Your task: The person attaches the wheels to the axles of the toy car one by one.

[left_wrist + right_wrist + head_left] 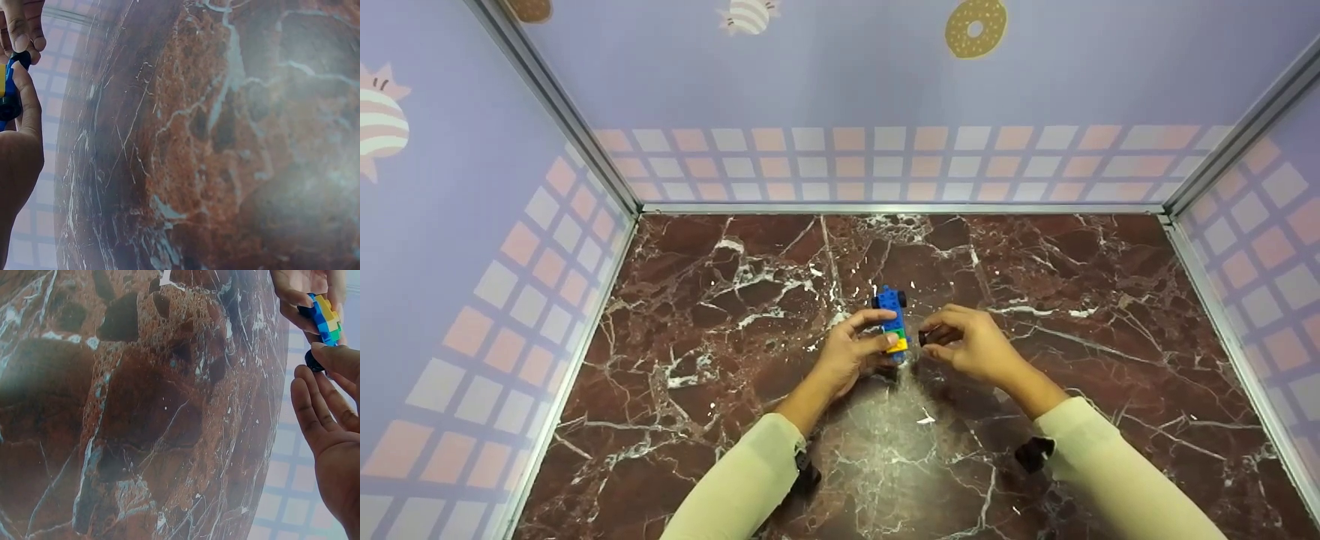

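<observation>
My left hand (844, 356) grips a blue toy-brick car (891, 301) near its close end, with the thumb over a yellow brick (900, 346) and a green brick (898, 332). Black wheels (902, 298) sit on both sides of the car's far end. Just to the right, my right hand (982, 346) pinches a small black wheel (924, 338) between thumb and fingers. In the right wrist view this wheel (314, 361) is close to the car's side, below the green brick (336, 333). My left fingers hide part of the car.
Both hands are over a dark red marbled tabletop (765, 300) with white veins. A lilac back wall (855, 82) with printed squares and side walls enclose it, joined by metal edging (885, 208). A small white fleck (925, 420) lies nearer to me.
</observation>
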Tool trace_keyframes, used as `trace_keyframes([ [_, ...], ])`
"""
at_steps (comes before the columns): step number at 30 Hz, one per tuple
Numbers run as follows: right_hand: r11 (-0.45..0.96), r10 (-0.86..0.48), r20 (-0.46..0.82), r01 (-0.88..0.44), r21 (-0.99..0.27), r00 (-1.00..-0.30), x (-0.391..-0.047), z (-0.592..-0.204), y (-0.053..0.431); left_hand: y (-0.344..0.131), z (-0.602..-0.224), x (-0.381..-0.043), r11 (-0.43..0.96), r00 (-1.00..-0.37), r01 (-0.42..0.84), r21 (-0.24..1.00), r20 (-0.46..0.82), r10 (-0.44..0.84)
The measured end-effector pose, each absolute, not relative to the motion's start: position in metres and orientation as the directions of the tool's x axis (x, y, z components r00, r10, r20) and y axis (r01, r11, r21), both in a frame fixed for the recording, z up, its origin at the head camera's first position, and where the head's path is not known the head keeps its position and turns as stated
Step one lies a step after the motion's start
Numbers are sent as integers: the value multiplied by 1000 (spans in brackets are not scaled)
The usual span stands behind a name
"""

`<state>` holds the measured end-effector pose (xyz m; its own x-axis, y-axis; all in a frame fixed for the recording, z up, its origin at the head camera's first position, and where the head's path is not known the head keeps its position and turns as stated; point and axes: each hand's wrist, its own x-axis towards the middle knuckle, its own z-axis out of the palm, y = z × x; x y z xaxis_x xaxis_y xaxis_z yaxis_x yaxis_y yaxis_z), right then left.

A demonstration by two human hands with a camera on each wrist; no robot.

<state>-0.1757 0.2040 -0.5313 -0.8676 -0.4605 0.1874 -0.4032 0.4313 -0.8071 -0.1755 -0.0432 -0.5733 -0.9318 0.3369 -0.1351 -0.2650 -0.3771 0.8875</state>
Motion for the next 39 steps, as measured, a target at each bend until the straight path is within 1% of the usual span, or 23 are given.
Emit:
trace_keyframes([
  [9, 422, -471, 191, -410, -809, -861, -175, -532, 200, -42, -575, -176, -370, -926, -261, 892, -123, 356],
  [18, 406, -470, 161, -375, -833, -868, -173, -537, 198, -42, -576, -172, -375, -926, -282, 883, -149, 346],
  [28, 403, -455, 160, -362, -840, -876, -176, -536, 198, -40, -572, -178, -319, -927, -288, 903, -180, 329],
  [35, 404, -445, 179, -375, -834, -877, -175, -537, 197, -39, -572, -179, -300, -930, -256, 919, -151, 334],
  [39, 407, -431, 175, -364, -838, -885, -173, -537, 197, -38, -573, -178, -289, -931, -259, 922, -159, 328],
])
